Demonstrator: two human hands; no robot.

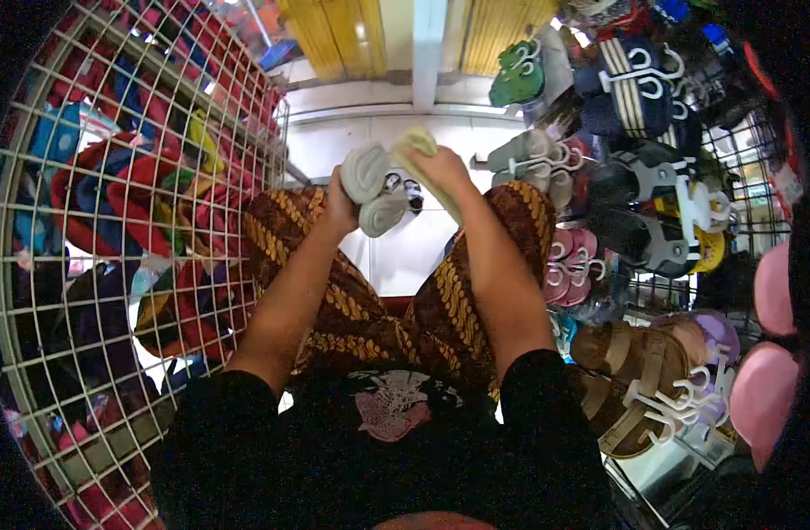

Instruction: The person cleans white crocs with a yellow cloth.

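My left hand (pixel 336 205) is closed around a pair of light grey sandals (pixel 366 173), held with their rounded ends towards me above my lap. My right hand (pixel 444 171) grips a pale yellow cloth (pixel 416 141), part of which hangs down along the wrist. The cloth is close to the sandals at their right; a narrow gap shows between them. Below, between my knees, a small dark and white item (pixel 412 193) is partly hidden, and I cannot make out what it is.
To the left stands a wire grid rack (pixel 113 256) with colourful footwear behind it. Sandals on white hangers crowd the right side, among them brown sandals (pixel 617 371), pink sandals (pixel 571 265) and green sandals (pixel 518 75). White floor tiles (pixel 405 261) lie between my patterned trouser legs.
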